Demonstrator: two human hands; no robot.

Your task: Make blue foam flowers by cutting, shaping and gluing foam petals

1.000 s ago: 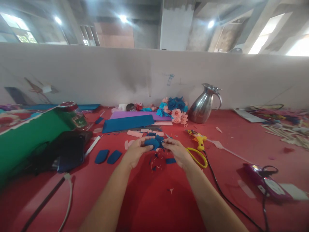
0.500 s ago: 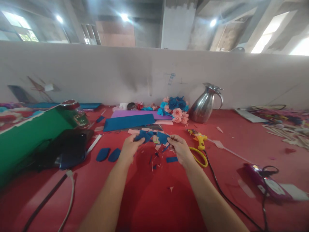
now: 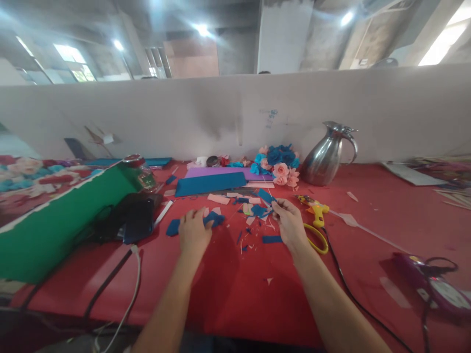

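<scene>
My left hand (image 3: 194, 228) lies low over the table, palm down, fingers apart, touching blue paper pieces. One blue cut piece (image 3: 172, 227) shows left of its fingers, and another blue piece (image 3: 216, 218) lies by the thumb. The fingertips partly hide how these pieces overlap. My right hand (image 3: 289, 219) pinches a small blue paper piece (image 3: 265, 196) between thumb and fingers, over a pile of blue and pink scraps (image 3: 259, 211). A blue strip (image 3: 271, 239) rests just below that hand.
A yellow glue gun (image 3: 317, 212) and yellow-handled scissors (image 3: 319, 245) sit to the right. Behind are a blue sheet (image 3: 209, 184), paper flowers (image 3: 280, 164) and a steel jug (image 3: 326, 157). At left stand a green board (image 3: 73, 215), a jar (image 3: 142, 174) and a dark phone (image 3: 139, 223).
My hands have parted. The left moved down and left onto the cut blue pieces; the right stays near the scraps with a blue piece. The camera view has turned slightly left.
</scene>
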